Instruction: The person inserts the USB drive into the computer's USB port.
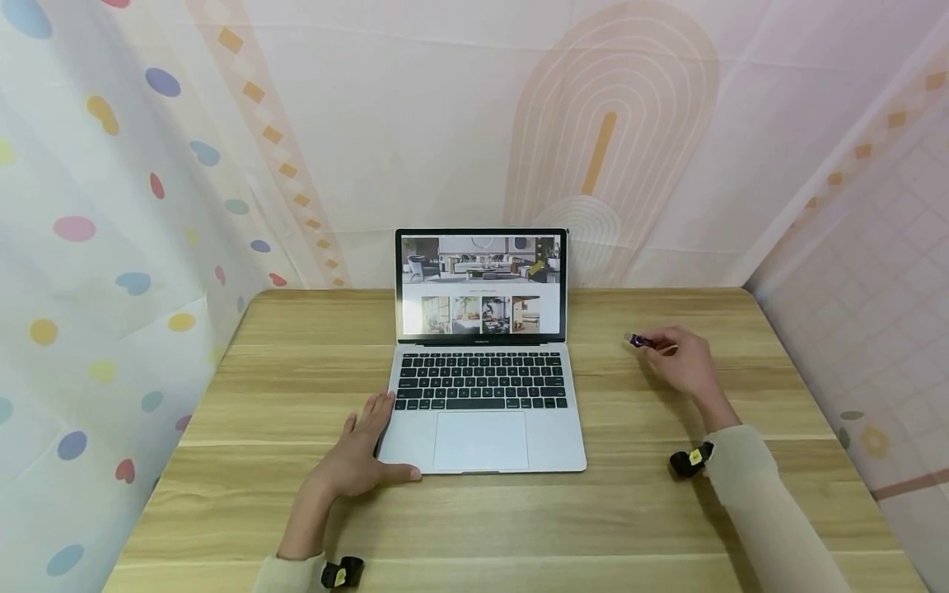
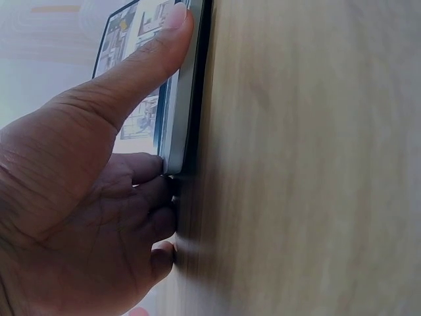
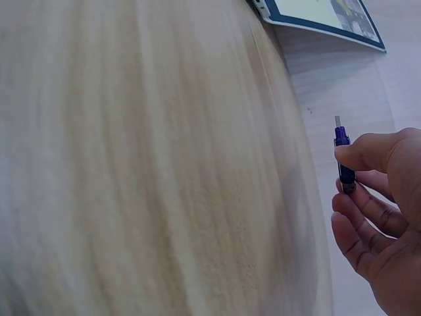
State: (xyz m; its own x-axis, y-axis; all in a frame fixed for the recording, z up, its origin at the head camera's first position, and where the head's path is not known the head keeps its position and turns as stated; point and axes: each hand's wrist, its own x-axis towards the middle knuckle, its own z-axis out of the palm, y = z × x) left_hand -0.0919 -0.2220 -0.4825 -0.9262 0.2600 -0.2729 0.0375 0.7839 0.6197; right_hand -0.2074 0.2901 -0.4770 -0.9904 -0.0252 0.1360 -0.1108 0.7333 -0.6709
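A silver laptop (image 1: 481,441) stands unfolded on the table, its lit screen (image 1: 482,288) showing furniture pictures. My left hand (image 1: 359,453) rests at its front left corner, fingers stretched along the left side and thumb against the front edge. In the left wrist view, the thumb (image 2: 148,62) lies over the laptop's edge (image 2: 181,125). To the right of the laptop, my right hand (image 1: 682,362) pinches a small purple and black USB flash drive (image 1: 637,340). Its bare metal plug (image 3: 337,121) points away from the hand, toward the laptop's side.
The wood-grain table (image 1: 482,535) runs up to a patterned cloth (image 1: 415,123) hanging behind it and at both sides. Each sleeve bears a small black wrist camera, the left one (image 1: 343,573) and the right one (image 1: 689,461).
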